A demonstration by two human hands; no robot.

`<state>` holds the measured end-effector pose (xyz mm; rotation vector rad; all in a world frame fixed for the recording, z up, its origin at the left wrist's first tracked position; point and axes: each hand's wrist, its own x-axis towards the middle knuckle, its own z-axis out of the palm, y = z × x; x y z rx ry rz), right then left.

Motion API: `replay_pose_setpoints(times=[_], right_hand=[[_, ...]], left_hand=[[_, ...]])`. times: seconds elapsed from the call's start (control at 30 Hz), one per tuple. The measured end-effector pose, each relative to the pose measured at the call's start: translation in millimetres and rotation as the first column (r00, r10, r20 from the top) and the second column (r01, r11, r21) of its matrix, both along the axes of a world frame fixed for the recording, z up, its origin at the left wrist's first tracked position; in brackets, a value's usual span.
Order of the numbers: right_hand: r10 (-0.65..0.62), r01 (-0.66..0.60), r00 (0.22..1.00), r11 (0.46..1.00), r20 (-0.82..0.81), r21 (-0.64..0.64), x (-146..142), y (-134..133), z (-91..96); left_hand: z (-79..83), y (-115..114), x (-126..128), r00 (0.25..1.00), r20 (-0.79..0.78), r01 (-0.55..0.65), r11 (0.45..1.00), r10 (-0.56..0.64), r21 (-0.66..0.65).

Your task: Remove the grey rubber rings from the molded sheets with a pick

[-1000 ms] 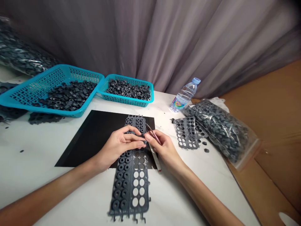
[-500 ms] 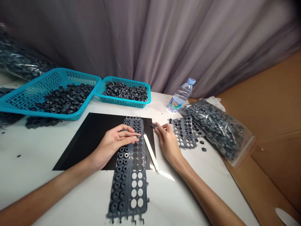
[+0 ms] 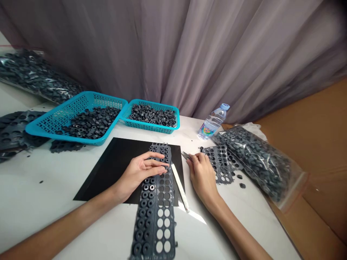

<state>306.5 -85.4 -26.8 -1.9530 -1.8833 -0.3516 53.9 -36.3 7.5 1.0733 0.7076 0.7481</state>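
Observation:
A long dark rubber sheet (image 3: 151,216) lies lengthwise in front of me. Ring-shaped rubber pieces sit in its left columns, while many holes on its right side are bare. My left hand (image 3: 142,171) is over the sheet's upper part, thumb and fingertips close together around what looks like a small dark rubber piece (image 3: 166,168). To the right of the sheet, my right hand (image 3: 202,175) is closed on pliers (image 3: 186,155) with slim metal jaws pointing up-left and slightly apart. Their handles are hidden in my palm. A white stick (image 3: 180,187) lies between the sheet and my right hand.
Beneath the sheet is a black mat (image 3: 108,173). Two blue baskets (image 3: 101,141) (image 3: 151,127) hold loose rubber pieces. A water bottle (image 3: 211,122) stands at the back. A filled bag (image 3: 257,162) and a punched sheet (image 3: 221,162) lie right; another bag (image 3: 35,74) sits far left.
The whole view has shifted, so things appear lower and slightly to the right. The pliers' jaws now point more to the upper left. My left hand stays at the same part of the sheet.

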Motion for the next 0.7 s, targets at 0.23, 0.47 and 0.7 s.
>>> replay_pose_setpoints(times=[0.23, 0.47, 0.7], right_hand=[[0.011, -0.009, 0.992, 1.0, 0.125, -0.019, -1.8, -4.0, -3.6], [0.127, -0.107, 0.976, 0.987, -0.179, 0.12, -12.2, 7.9, 13.1], [0.555, -0.541, 0.726, 0.825, -0.406, 0.161, -52.7, -100.2, 54.0]], left_hand=[[2.8, 1.2, -1.3, 1.0, -0.006, -0.006, 1.0, 0.006, 0.007], [6.3, 3.4, -5.5, 0.999, 0.006, -0.032, 0.999, 0.032, 0.012], [6.2, 11.8, -11.1, 0.992, 0.045, -0.116, 0.993, 0.116, -0.015]])
